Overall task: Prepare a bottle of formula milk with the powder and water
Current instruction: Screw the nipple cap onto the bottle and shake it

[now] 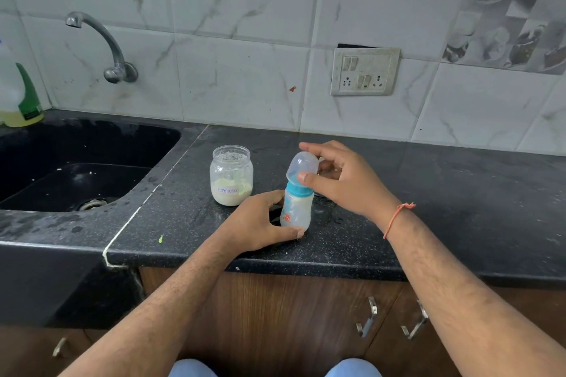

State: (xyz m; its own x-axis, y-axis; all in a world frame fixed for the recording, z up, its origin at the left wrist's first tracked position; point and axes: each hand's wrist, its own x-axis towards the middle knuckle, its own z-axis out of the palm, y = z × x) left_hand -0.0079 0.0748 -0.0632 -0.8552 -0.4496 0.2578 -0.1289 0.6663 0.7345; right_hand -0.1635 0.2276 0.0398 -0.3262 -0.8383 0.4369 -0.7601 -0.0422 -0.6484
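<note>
A small baby bottle with a blue collar and milky liquid inside stands on the black counter, leaning slightly. My left hand wraps its lower body from the left. My right hand pinches the clear dome cap, which sits tilted on top of the blue collar. To the left stands an open clear jar labelled "Formula", about a third full of pale powder with a green scoop inside. No separate water container shows.
A black sink lies to the left under a wall tap. A green-labelled detergent bottle stands at the far left. A wall socket is behind. The counter's front edge runs just below my left wrist, with drawers beneath.
</note>
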